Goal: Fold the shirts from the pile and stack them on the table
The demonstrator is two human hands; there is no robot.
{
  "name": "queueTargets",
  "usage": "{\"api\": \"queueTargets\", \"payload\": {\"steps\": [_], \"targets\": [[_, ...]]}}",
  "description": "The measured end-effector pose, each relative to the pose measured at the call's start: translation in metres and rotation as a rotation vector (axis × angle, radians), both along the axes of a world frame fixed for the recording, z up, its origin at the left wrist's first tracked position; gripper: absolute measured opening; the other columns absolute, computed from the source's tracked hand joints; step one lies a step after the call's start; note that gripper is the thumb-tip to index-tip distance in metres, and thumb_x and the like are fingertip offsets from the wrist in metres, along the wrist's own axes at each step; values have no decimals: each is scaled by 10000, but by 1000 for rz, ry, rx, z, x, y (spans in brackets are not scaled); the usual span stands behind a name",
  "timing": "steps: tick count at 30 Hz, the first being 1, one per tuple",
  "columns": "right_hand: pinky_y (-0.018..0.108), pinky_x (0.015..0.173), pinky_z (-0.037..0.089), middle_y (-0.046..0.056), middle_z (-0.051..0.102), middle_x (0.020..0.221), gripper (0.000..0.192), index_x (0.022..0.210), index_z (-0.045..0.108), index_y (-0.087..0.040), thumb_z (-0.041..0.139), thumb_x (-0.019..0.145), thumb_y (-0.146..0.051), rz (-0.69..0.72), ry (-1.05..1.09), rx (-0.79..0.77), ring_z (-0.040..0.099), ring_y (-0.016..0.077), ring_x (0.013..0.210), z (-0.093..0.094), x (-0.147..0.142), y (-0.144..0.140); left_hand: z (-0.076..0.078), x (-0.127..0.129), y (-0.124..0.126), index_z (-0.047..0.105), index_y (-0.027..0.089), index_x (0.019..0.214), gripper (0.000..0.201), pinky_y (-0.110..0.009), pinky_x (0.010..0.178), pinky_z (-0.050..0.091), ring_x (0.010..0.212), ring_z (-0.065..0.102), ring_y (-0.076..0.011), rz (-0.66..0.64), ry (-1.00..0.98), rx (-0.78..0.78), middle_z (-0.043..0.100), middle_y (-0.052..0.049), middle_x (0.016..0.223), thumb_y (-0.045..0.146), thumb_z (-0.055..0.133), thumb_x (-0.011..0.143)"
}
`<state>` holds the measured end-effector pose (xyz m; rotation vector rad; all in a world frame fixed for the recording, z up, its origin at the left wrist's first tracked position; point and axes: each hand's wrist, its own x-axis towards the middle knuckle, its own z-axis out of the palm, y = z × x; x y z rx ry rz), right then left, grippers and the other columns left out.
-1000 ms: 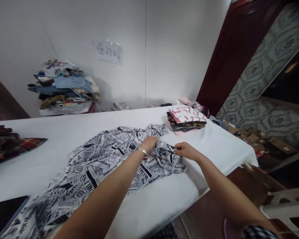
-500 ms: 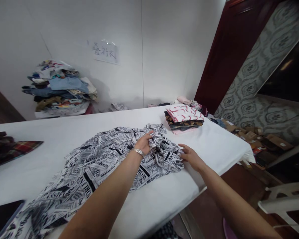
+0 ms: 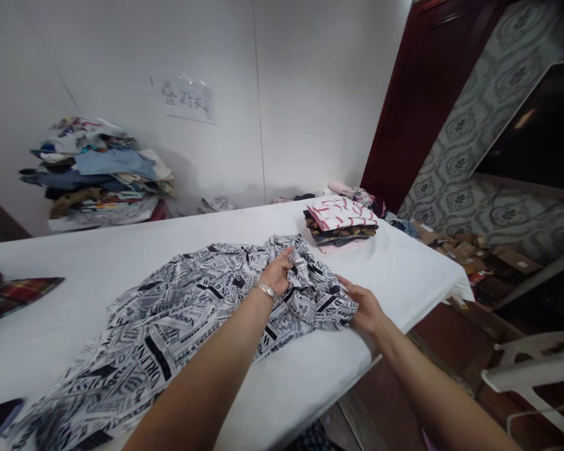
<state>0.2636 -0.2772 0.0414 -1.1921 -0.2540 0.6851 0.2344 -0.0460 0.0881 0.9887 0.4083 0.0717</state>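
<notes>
A black-and-white newspaper-print shirt [image 3: 202,313] lies spread and rumpled across the white table. My left hand [image 3: 278,273], a silver bracelet at its wrist, is on the bunched cloth near the shirt's far right part and pinches it. At the shirt's right end, my right hand [image 3: 364,305] holds the edge of the fabric, its fingers partly hidden by the cloth. Just beyond the shirt sits a stack of folded shirts [image 3: 341,216], a white one with red marks on top.
A tall pile of clothes [image 3: 103,172] stands at the back left by the wall. Plaid cloth [image 3: 19,297] and a dark flat device [image 3: 0,419] lie at the left of the table [image 3: 319,360]. A white plastic stool [image 3: 536,357] and boxes [image 3: 512,260] are to the right.
My right hand has drawn the shirt's right edge slightly right and toward me, opening out the bunched cloth. My left hand stays on the fabric. The view has shifted a little right.
</notes>
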Motion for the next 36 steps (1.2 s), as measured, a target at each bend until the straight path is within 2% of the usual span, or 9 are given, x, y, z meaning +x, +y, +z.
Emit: {"api": "queueTargets", "payload": {"steps": [8, 12, 15, 17, 20, 24, 28, 32, 36], "targets": [[418, 777, 512, 75, 699, 1022, 485, 1213, 562, -215, 534, 809, -481, 65, -13, -78, 661, 242, 892, 0, 4, 16, -3, 2, -1, 623, 217, 1082, 652, -281, 711, 499, 706, 588, -141, 3, -6, 8, 656, 9, 820, 45, 470, 473], [390, 768, 496, 69, 691, 975, 520, 1186, 575, -207, 658, 718, -418, -229, -339, -372, 637, 231, 867, -7, 17, 8, -1, 1, -2, 624, 202, 1052, 624, -287, 693, 501, 693, 594, -148, 2, -32, -30, 647, 10, 784, 42, 473, 468], [360, 767, 475, 91, 661, 1046, 378, 1079, 624, -195, 589, 771, -411, -413, -708, -538, 601, 222, 919, -2, 22, 5, 3, 0, -5, 624, 204, 1048, 631, -306, 708, 503, 694, 602, -156, 5, -11, -43, 656, 9, 776, 33, 474, 459], [335, 750, 466, 96, 645, 1077, 329, 1023, 642, -198, 521, 825, -432, -370, -883, -577, 585, 215, 945, 6, 22, 10, 6, -1, -7, 623, 204, 1045, 631, -316, 715, 506, 695, 607, -159, 8, 6, -58, 664, 7, 782, 24, 475, 459], [320, 782, 441, 73, 646, 1060, 334, 1030, 646, -218, 609, 768, -422, -229, -1035, -685, 561, 219, 974, 13, 21, 24, 7, -1, -9, 616, 194, 1047, 626, -296, 688, 508, 673, 607, -148, 2, -11, -79, 662, 11, 768, 13, 477, 463], [290, 684, 435, 22, 650, 723, 277, 763, 646, -186, 603, 745, -459, -82, -788, -704, 578, 188, 740, 6, 28, 37, 4, 4, -7, 597, 165, 1101, 650, -259, 663, 503, 667, 616, -135, -3, -60, -62, 670, -2, 774, 15, 489, 478], [273, 591, 449, 14, 649, 674, 383, 799, 625, -176, 485, 797, -533, -187, -512, -594, 582, 164, 624, -6, 44, 29, -3, 24, -8, 562, 183, 1197, 584, -320, 776, 511, 862, 656, -182, -2, -42, 259, 693, -63, 1027, 97, 553, 619], [294, 633, 453, 18, 638, 619, 239, 842, 667, -165, 584, 729, -359, -319, -574, -805, 593, 181, 629, -12, 59, 6, -15, 37, -11, 577, 184, 1193, 534, -328, 937, 440, 1139, 562, -224, 74, -11, 575, 600, -104, 1268, 111, 602, 665], [329, 796, 450, 44, 699, 828, 217, 918, 691, -208, 583, 748, -291, -327, -744, -885, 619, 207, 819, -8, 54, -6, -23, 22, -4, 616, 169, 1133, 425, -343, 941, 442, 1092, 581, -220, 89, -22, 716, 657, -97, 1145, 122, 580, 712]]}}
